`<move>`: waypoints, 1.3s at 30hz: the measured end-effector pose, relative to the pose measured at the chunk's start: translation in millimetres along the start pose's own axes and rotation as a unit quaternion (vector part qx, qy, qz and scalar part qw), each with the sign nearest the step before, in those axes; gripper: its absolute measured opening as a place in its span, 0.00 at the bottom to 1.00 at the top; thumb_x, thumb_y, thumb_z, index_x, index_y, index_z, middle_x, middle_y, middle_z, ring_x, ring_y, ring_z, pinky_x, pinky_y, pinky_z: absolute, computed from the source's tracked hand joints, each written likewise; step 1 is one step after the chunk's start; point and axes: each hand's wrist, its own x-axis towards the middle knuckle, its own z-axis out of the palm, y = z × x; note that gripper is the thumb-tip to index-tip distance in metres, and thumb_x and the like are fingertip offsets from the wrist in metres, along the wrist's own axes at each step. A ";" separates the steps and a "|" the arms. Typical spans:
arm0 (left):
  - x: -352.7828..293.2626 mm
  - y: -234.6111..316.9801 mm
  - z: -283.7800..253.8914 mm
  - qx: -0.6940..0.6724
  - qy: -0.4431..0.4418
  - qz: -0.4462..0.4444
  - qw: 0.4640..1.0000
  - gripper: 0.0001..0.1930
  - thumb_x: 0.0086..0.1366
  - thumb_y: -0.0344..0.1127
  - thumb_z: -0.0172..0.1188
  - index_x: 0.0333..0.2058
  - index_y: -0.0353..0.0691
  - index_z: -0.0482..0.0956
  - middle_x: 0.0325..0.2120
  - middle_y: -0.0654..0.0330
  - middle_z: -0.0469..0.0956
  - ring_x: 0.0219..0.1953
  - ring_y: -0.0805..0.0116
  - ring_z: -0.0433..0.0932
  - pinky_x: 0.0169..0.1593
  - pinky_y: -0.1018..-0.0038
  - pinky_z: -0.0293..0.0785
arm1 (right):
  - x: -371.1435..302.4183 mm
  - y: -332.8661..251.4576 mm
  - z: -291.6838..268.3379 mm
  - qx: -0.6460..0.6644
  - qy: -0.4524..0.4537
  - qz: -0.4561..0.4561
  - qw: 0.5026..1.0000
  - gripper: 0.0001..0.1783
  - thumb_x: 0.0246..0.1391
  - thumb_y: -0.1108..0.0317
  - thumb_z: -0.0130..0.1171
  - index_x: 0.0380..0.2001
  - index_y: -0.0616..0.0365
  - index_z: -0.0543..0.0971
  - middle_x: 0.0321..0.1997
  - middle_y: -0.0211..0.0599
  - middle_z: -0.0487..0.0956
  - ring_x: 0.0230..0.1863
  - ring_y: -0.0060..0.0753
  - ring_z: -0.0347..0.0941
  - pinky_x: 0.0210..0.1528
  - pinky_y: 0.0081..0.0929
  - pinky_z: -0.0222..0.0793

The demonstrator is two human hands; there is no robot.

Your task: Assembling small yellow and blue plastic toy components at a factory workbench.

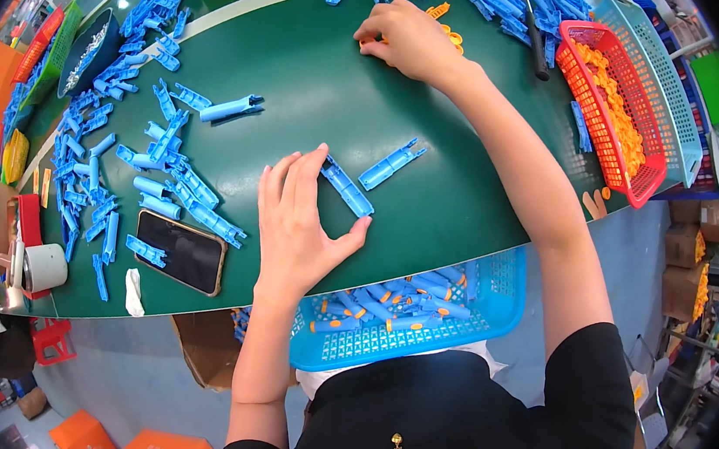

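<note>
My left hand (296, 227) spans a blue plastic half-shell (348, 186) on the green table, its fingertips at one end and the thumb at the other. Beside it lies a second blue half-shell (392, 164), apart from the hand. At the far side of the table, the fingers of my right hand (409, 41) are pinched together. A speck of orange shows at those fingertips, too small to name. Small orange plastic parts (453, 38) lie right beside that hand, partly hidden by it.
Blue shells (181, 175) lie heaped at left and along the far edge. A phone (181, 251) sits near the front edge. A red basket (575, 50) of orange parts stands at right, next to a dark-handled tool (538, 55). Below the table edge is a blue basket (490, 313) of assembled pieces.
</note>
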 end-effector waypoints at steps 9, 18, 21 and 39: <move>-3.0 -1.3 -1.4 0.017 -0.008 0.003 1.000 0.40 0.40 0.37 0.70 0.56 0.36 0.66 0.49 0.52 0.71 0.56 0.50 0.65 0.61 0.57 0.59 | -96.1 -54.5 -32.9 0.215 -0.057 -0.072 0.972 0.14 0.46 0.70 0.65 0.40 0.55 0.81 0.41 0.34 0.76 0.47 0.39 0.69 0.50 0.34 0.67; -1.3 -2.0 -0.5 0.016 -0.018 0.006 1.000 0.40 0.42 0.40 0.69 0.57 0.40 0.65 0.51 0.55 0.70 0.57 0.49 0.64 0.62 0.48 0.56 | -128.8 -65.8 -33.7 0.239 -0.041 0.038 0.969 0.13 0.47 0.68 0.65 0.39 0.55 0.82 0.38 0.36 0.75 0.42 0.39 0.70 0.44 0.32 0.67; -2.4 -1.2 -1.3 0.021 -0.033 0.008 0.999 0.40 0.43 0.40 0.69 0.57 0.42 0.65 0.53 0.57 0.70 0.58 0.49 0.64 0.63 0.46 0.53 | -104.9 -33.8 -36.0 0.214 0.011 0.050 0.975 0.10 0.51 0.66 0.62 0.38 0.56 0.82 0.35 0.37 0.77 0.39 0.38 0.72 0.44 0.33 0.67; -3.5 3.5 -4.4 0.006 -0.067 0.031 0.997 0.42 0.41 0.40 0.68 0.58 0.42 0.65 0.52 0.57 0.70 0.59 0.49 0.63 0.63 0.45 0.50 | -15.9 116.8 -12.9 0.035 0.065 0.050 0.996 0.10 0.52 0.68 0.60 0.38 0.54 0.82 0.37 0.39 0.79 0.39 0.42 0.76 0.44 0.36 0.71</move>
